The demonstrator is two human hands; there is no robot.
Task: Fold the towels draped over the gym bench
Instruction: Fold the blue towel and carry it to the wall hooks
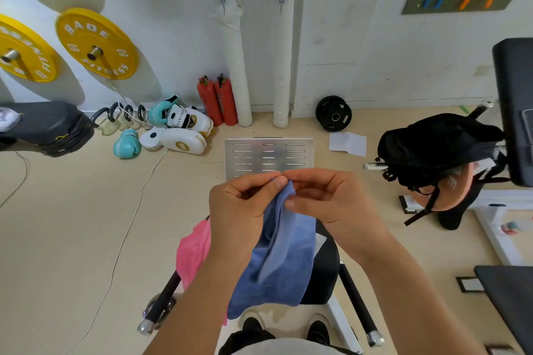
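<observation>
A blue towel hangs in front of me, lifted above the black gym bench. My left hand and my right hand meet at its top edge, and both pinch the cloth between thumb and fingers. The towel droops in loose folds between my forearms. A pink towel lies draped over the left side of the bench, partly hidden behind my left forearm.
A perforated metal plate lies on the floor ahead. Boxing gloves and two red fire extinguishers sit by the wall. A black backpack rests on equipment at the right. A white cable runs across the floor.
</observation>
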